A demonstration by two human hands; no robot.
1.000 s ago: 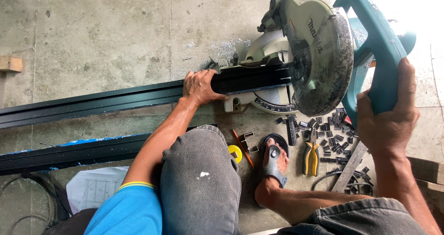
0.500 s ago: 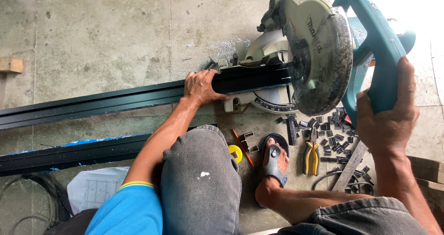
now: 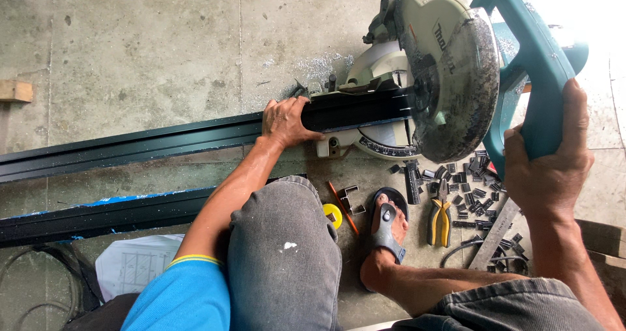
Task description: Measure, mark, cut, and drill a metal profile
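Two hands in view, both mine, both busy. Left hand (image 3: 287, 121) lies flat over the top of the dark aluminium profile (image 3: 163, 139), fingers curled over its far edge, pressing it against the saw fence. Right hand (image 3: 551, 165) is clenched around the teal handle (image 3: 521, 57) of the mitre saw (image 3: 443, 70), thumb up along the grip.

The profile runs from the left frame edge across the concrete floor (image 3: 150, 51) onto the saw base, its right end sitting just under the blade guard (image 3: 456, 86). I can't tell whether the blade itself touches the metal; the guard hides the contact line.

A second dark profile (image 3: 98, 215) lies parallel and nearer to me, partly under my left forearm, with a blue strip along its top edge.

I'm crouched: left knee in grey jeans mid-frame, a foot in a grey sandal (image 3: 386, 230) below the saw base. Beside the foot: yellow-handled pliers (image 3: 441, 215), a scatter of short black offcuts (image 3: 473, 187), a yellow tape measure (image 3: 332, 215) half hidden by the knee, and a red pencil (image 3: 342, 207).

A printed drawing sheet (image 3: 134, 266) lies bottom left, near coiled black cable (image 3: 39, 285). A small wood block (image 3: 14, 91) sits at the left edge.
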